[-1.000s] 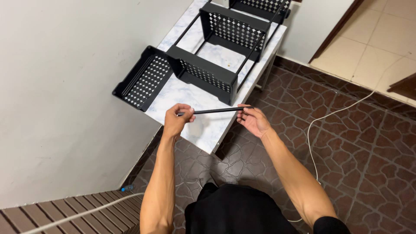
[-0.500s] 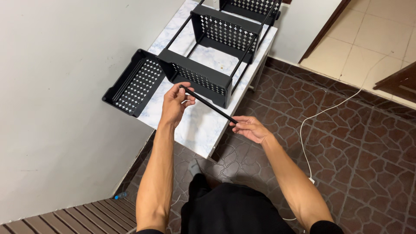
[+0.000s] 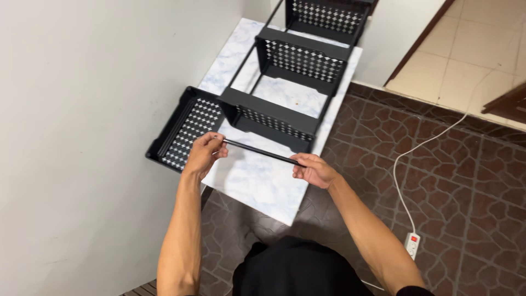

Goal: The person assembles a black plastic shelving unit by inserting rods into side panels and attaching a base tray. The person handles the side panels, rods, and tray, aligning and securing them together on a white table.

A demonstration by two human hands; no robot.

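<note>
1. The left hand (image 3: 201, 156) pinches one end of a thin black rod (image 3: 262, 152), fingers curled narrow round it.
2. The right hand (image 3: 313, 170) grips the other end, fingers closed on it.
3. The rod hangs slanted over the marble table (image 3: 257, 183), from 10 o'clock down to 4 o'clock.
4. A black perforated rack (image 3: 274, 109) lies on the table at 12 o'clock, just beyond the rod.
5. A white power strip (image 3: 412, 245) lies on the floor at 4 o'clock, well apart.

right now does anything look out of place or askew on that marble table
Yes. One black perforated tray lies apart from the rack, angled and hanging past the marble table edge toward the wall. The left hand and right hand hold a loose black rod over the table. Nothing looks spilled or broken.
</note>
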